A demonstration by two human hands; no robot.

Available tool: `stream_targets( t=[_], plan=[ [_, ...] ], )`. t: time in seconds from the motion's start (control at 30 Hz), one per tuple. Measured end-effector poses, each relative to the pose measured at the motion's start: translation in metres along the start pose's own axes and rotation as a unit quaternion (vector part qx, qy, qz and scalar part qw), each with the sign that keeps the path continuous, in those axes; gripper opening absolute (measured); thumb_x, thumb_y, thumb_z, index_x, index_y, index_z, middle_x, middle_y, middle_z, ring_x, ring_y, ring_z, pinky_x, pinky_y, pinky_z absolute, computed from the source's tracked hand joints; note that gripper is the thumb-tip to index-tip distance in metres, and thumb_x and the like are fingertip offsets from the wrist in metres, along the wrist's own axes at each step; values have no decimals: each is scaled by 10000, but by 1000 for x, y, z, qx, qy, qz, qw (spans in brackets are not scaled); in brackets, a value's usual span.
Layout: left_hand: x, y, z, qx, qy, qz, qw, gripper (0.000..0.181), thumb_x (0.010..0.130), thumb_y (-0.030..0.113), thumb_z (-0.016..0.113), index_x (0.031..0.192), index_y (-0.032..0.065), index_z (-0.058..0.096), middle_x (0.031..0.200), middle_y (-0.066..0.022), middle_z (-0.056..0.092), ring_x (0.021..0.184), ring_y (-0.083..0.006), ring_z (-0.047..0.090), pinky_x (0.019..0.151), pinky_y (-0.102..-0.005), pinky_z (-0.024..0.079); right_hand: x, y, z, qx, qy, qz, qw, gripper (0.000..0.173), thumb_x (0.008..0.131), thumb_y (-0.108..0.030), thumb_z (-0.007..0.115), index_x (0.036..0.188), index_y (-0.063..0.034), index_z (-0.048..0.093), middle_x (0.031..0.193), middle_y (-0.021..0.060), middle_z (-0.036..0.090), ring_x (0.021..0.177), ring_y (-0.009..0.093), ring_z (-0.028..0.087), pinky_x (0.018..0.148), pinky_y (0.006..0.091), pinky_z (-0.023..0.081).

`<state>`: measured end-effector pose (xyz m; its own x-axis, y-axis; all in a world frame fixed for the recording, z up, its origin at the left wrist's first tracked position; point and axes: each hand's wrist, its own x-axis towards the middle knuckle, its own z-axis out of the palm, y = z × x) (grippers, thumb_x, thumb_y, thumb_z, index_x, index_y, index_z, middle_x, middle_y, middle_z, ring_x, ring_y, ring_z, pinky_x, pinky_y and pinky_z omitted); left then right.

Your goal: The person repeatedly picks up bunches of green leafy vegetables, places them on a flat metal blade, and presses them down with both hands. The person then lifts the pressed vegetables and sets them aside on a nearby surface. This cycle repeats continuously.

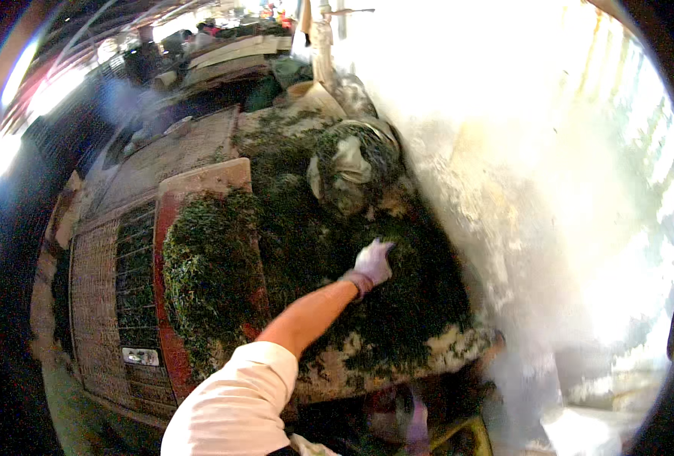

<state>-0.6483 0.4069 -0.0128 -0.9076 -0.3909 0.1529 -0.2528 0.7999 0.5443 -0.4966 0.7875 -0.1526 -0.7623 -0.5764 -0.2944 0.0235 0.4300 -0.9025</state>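
Note:
My left hand (374, 263), in a pale, purplish glove, is over a wide spread of dark green leaves (325, 256) on a table or platform. The fingers look partly bent; blur hides whether they hold any leaves. Just beyond the hand is a round, dark-rimmed container or bundle (353, 165) with pale cloth in it and leaf bits around it. Left of my forearm, a heap of green leaves (209, 262) lies on a red-edged tray or board (169, 285). My right hand cannot be made out. A blurred purple shape (418, 422) shows below the near edge.
Woven mats or racks (95, 308) lie at the left, with a small metallic object (141, 357) on them. A pale post (321, 51) rises at the far end. Haze or glare covers the pale, rough surface (485, 188) at the right. A yellow curved frame (468, 436) is below.

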Motion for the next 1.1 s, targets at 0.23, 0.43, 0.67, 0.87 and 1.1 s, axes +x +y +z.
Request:
stream_targets(
  t=[0.23, 0.43, 0.67, 0.87, 1.1],
  plan=[
    [-1, 108, -102, 99, -21, 171, 980, 521, 663, 109, 635, 1172, 151, 530, 1229, -170, 451, 1053, -319, 520, 853, -389, 474, 23, -96, 0, -282, 160, -191, 927, 535, 714, -171, 659, 1201, -53, 470, 1081, 199, 565, 1045, 384, 493, 913, 448, 392],
    [7, 154, -155, 164, -37, 226, 959, 441, 736, 92, 602, 1171, 139, 546, 1134, -168, 495, 966, -276, 571, 780, -350, 526, 57, -186, -14, -322, 267, -377, 826, 466, 771, -211, 611, 1203, -89, 487, 1109, 163, 552, 1078, 380, 473, 940, 481, 352],
    [4, 232, -311, 173, 157, 375, 897, 459, 582, 107, 667, 1036, 106, 595, 941, -148, 603, 877, -319, 594, 789, -359, 493, 154, -385, -55, -467, 297, -392, 735, 388, 808, -241, 535, 1194, -205, 507, 1159, 177, 532, 1126, 373, 456, 982, 536, 277],
    [-17, 285, -413, 221, 331, 379, 835, 158, 646, 128, 585, 787, 72, 630, 807, -178, 614, 791, -341, 595, 704, -397, 490, 150, -380, -22, -481, 284, -379, 737, 416, 832, -233, 495, 1239, -155, 465, 1211, 176, 500, 1142, 334, 454, 979, 471, 313],
    [13, 270, -405, 246, 352, 383, 818, 228, 642, 93, 565, 860, 72, 629, 866, -180, 597, 810, -336, 587, 740, -396, 483, 135, -311, -48, -531, -48, -139, 834, 421, 795, -340, 509, 1208, -260, 515, 1225, 139, 502, 1172, 375, 427, 1004, 638, 160]
  ],
)
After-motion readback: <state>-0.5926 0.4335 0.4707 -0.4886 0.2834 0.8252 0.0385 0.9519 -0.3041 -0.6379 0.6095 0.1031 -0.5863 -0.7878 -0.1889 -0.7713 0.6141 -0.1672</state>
